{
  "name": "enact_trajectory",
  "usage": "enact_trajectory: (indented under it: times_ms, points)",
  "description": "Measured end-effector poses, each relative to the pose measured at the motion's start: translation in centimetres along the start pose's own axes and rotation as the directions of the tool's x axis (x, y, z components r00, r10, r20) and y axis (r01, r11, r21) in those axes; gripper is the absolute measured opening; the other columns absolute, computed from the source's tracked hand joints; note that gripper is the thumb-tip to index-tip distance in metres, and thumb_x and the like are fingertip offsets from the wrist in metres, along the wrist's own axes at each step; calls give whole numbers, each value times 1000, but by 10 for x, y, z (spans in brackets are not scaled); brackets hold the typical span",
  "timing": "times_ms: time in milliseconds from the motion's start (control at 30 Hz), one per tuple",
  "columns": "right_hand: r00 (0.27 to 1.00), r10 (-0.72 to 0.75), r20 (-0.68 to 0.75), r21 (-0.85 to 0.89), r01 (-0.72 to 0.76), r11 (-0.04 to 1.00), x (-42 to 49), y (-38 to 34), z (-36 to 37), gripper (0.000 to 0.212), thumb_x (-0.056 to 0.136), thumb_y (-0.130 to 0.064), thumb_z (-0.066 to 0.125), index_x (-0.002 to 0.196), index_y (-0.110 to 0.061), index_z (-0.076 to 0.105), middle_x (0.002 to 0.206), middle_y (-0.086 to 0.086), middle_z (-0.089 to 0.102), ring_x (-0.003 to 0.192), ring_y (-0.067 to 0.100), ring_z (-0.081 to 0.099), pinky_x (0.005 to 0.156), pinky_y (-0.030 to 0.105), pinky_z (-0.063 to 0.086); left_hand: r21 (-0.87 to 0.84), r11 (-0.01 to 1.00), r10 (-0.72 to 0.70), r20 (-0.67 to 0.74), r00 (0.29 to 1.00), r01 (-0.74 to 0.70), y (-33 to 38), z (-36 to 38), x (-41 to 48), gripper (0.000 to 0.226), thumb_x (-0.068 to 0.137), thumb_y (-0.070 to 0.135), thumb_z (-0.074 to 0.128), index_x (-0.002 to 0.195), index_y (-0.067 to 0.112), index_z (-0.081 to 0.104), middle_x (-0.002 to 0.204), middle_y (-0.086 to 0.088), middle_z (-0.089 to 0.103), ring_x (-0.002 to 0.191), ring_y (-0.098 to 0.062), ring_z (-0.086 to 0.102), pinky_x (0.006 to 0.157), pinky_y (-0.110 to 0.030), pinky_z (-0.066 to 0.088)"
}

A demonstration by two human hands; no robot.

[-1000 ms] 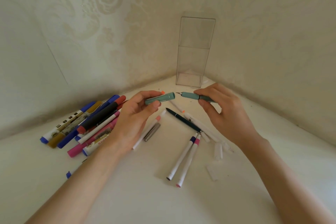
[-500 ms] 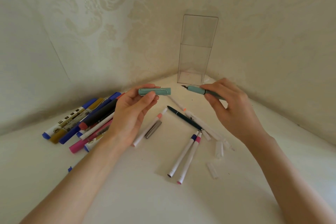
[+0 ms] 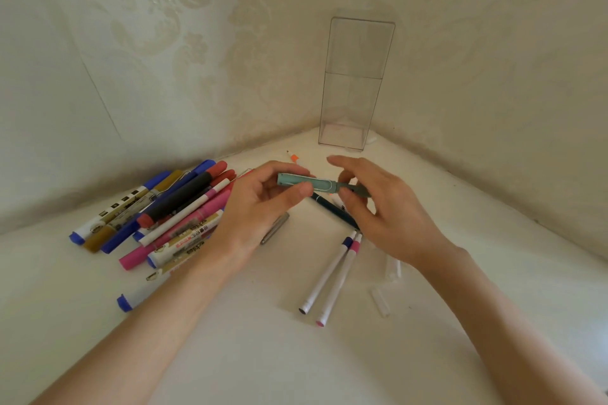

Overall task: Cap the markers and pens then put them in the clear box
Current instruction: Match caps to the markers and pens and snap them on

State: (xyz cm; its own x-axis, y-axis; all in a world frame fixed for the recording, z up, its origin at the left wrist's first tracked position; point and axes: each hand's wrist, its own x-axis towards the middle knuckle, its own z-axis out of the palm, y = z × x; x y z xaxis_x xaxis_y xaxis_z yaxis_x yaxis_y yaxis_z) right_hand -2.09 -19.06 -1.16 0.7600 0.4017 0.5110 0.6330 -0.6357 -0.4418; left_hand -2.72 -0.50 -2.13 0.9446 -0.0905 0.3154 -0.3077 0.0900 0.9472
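Note:
My left hand (image 3: 260, 207) pinches a teal pen cap (image 3: 304, 182). My right hand (image 3: 388, 217) holds the teal pen's body (image 3: 353, 188), whose front end is inside the cap. The tall clear box (image 3: 355, 85) stands empty in the corner behind my hands. A pile of thick markers (image 3: 164, 217) in blue, gold, red, black and pink lies at the left. Two thin white pens (image 3: 332, 276) lie side by side in front of my right hand, and a dark pen (image 3: 332, 209) lies under my hands.
Small clear caps (image 3: 381, 301) lie at the right of the thin pens. A grey metal cap (image 3: 274, 228) rests by my left wrist and an orange-tipped pen (image 3: 292, 156) lies near the corner. Patterned walls close in the white surface (image 3: 296, 355) on two sides.
My two hands have come together: the pen's tip, apart from the cap before, has gone into the cap's mouth. The camera view has shifted slightly.

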Motion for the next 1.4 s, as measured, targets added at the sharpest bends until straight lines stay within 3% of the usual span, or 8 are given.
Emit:
enact_trajectory:
  times_ms: [267,567,700,900,1033,1200,1300,1400]
  points:
    - [961,250,116,48,-256,965,-1,-27,11,61,71,-78,22,65,-25,54,51,-8,45,55,8,46,59,27,31,304,920,220,117,968,-246,2,9,-9,15,74,31,66,83,20,64,78,6,66,74,-11,60,65,-20,46]
    - [935,251,250,18,-263,965,0,-23,0,48,85,-57,33,64,-20,54,52,-5,41,55,11,39,59,30,29,522,745,347,227,910,-415,2,1,-8,23,73,23,73,79,3,64,70,15,58,66,-1,54,59,-7,40]
    - [938,248,242,-84,-234,969,2,-26,-1,47,82,-57,27,77,-24,61,57,-6,49,60,10,47,59,28,30,473,790,305,248,920,-389,2,3,-9,25,74,27,67,84,4,64,75,14,61,71,-1,59,63,-7,43]
    - [923,193,334,209,-272,939,4,-27,1,19,96,-36,39,108,-33,54,84,-14,57,71,0,50,69,23,38,445,880,85,196,977,-166,18,-21,-5,19,74,34,65,88,22,65,82,3,67,79,-13,61,72,-24,49]
    - [906,100,411,229,-208,951,6,-28,0,45,95,-25,48,137,-29,32,124,-15,46,113,-4,44,89,4,33,78,997,9,-34,999,-6,38,-68,-11,12,65,28,74,76,28,69,76,7,69,77,-6,65,68,-15,52]
    - [949,224,223,197,-269,943,14,-9,1,37,95,-23,49,131,-28,42,118,-15,52,110,-5,47,84,2,33,-302,953,-33,-152,988,-14,50,-111,-16,31,56,44,81,72,22,68,76,5,69,85,-13,68,80,-26,55]
    - [944,315,103,44,-320,946,12,9,7,30,93,-18,50,123,-22,51,109,-8,57,103,9,52,77,13,36,-109,992,-84,-244,966,59,46,-102,-15,20,74,37,65,80,17,65,73,5,66,74,-10,68,70,-22,56]
    - [945,323,45,-103,-317,943,8,22,11,17,90,-17,56,105,-17,64,97,-2,60,96,16,51,73,16,34,573,813,38,-233,972,106,35,-87,-9,15,87,33,58,87,19,64,71,7,61,63,-3,59,61,-6,44]
